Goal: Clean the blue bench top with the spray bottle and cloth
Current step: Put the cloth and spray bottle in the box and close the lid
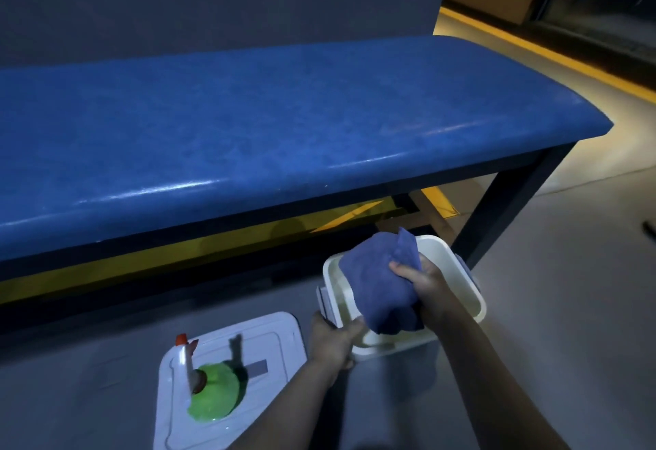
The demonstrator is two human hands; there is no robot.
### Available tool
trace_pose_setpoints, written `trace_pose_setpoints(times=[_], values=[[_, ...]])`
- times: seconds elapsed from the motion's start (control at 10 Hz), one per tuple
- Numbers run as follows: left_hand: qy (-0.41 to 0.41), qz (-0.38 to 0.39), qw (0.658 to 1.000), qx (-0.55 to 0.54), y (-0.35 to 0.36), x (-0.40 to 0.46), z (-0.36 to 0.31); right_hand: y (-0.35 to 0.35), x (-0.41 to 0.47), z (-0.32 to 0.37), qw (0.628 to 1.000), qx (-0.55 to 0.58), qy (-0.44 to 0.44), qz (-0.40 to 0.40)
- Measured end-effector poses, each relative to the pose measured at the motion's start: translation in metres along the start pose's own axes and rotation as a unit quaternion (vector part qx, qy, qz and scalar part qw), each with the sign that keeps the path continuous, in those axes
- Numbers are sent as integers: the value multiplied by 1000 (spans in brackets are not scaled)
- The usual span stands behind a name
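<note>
You've got 2 hands in view, both busy at 1 white container (465, 283) on the grey floor (568, 290), just in front of the bench's rt end. Your right hand (422, 281) has its fingers clenched round 1 blue cloth (376, 286), bunched up and held over the container's open top; part of the cloth hangs down inside the rim, one corner sticks up toward the bench. Your left hand (332, 339) grips the container's near-left corner, thumb over the rim, fingers wrapped on the outside wall. Can't tell what else, if anything, sits inside the container, since the cloth covers most of it.

1 spray bottle (207, 375) w/ green liquid and an orange-red nozzle tip stands on 1 white lid (269, 336) lying flat on the floor, left of the container & just beside your left wrist. Nobody's touching it.

1 blue bench top (266, 123) runs across the frame above all this, padded, glossy along its near edge, on a dark frame w/ 1 leg (511, 197) visible at the rt end. It's well apart from cloth & bottle, neither touches it. Yellow floor marking (532, 48) runs behind the bench at upper rt, and yellow shows under it too.
</note>
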State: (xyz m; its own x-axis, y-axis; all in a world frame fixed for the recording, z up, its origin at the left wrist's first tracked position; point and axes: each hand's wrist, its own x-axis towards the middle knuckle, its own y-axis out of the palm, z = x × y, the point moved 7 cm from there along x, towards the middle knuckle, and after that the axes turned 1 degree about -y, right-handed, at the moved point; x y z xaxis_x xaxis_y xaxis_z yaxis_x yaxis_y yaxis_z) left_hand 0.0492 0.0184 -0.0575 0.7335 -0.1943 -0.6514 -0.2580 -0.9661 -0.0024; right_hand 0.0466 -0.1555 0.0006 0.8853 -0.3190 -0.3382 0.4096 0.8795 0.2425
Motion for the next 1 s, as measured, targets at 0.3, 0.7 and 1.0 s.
trace_pose_setpoints(times=[0.3, 0.7, 1.0], values=[[25, -70, 986, 150, -26, -1, 2, -12, -5, -6, 999, -2, -28, 18], [33, -87, 986, 137, -36, -16, -2, -41, -14, -49, 993, -77, 63, -70], [39, -83, 991, 98, -38, -12, 0, -47, -28, -72, 915, 80, 68, -390]])
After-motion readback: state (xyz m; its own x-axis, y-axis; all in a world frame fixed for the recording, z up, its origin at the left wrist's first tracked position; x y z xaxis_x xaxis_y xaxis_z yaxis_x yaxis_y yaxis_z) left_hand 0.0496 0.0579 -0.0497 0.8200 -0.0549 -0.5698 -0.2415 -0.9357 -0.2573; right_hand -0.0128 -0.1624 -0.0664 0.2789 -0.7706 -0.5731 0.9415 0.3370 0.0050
